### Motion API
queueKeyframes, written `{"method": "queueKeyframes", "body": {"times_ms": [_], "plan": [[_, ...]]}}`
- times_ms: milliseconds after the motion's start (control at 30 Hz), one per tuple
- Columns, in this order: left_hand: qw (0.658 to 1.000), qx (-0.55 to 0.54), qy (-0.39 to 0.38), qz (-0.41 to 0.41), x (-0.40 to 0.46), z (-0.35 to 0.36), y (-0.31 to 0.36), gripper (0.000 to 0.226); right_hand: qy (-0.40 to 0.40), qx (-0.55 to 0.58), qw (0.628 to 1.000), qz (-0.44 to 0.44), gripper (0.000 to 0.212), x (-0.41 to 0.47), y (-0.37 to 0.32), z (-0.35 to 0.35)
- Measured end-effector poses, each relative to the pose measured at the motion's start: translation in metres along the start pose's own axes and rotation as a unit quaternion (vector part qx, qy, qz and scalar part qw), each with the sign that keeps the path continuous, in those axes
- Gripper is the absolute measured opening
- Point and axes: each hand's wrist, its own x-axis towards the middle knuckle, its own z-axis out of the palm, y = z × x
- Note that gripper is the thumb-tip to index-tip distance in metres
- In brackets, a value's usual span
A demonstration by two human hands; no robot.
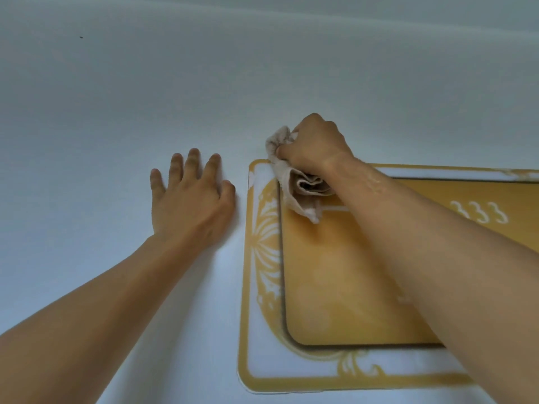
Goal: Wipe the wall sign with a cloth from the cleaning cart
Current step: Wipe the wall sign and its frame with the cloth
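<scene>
A gold and white wall sign (329,272) with ornate borders and the digits 333 hangs on the pale wall. My right hand (315,144) grips a bunched beige cloth (297,185) at the sign's upper left corner, and the cloth's folds hang down over the gold panel. My right forearm crosses the sign and hides part of its lettering. My left hand (189,199) lies flat on the wall just left of the sign, fingers spread and straight.
A plain pale wall (145,83) fills the view around the sign. A tiny dark speck (81,37) sits on it at upper left. The cleaning cart is out of view.
</scene>
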Motion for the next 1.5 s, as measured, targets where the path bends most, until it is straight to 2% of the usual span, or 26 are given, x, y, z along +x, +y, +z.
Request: {"method": "queueKeyframes", "body": {"times_ms": [133,267,433,567,733,900,1233,1400,1500], "plan": [[0.999,-0.01,0.002,-0.031,-0.008,-0.004,0.012,0.061,-0.007,-0.001,0.999,0.034,0.029,0.0,0.036,-0.027],[0.992,-0.096,0.004,-0.076,-0.016,-0.011,0.049,0.063,-0.02,-0.016,0.998,0.065,0.03,0.005,0.063,-0.054],[0.988,-0.151,0.009,-0.012,-0.017,-0.017,0.12,0.068,-0.026,-0.023,0.996,0.083,0.026,0.011,0.097,-0.08],[0.992,-0.117,0.016,0.035,-0.023,-0.015,0.178,0.068,-0.024,-0.026,0.995,0.088,0.027,0.015,0.133,-0.102],[0.993,-0.102,-0.012,0.063,-0.038,-0.001,0.256,0.067,-0.015,-0.018,0.995,0.095,0.031,0.017,0.199,-0.143],[0.993,-0.09,-0.03,0.074,-0.049,0.014,0.332,0.07,-0.017,-0.025,0.994,0.108,0.025,0.022,0.266,-0.189],[0.992,-0.098,-0.036,0.073,-0.083,0.044,0.461,0.065,0.007,-0.041,0.99,0.132,0.03,0.018,0.39,-0.272],[0.992,-0.102,-0.025,0.075,-0.093,0.059,0.505,0.066,0.006,0.026,0.988,0.151,0.036,0.004,0.426,-0.296],[0.992,-0.076,-0.012,0.098,-0.102,0.071,0.525,0.064,0.004,0.064,0.987,0.15,0.027,-0.006,0.441,-0.298]]}}
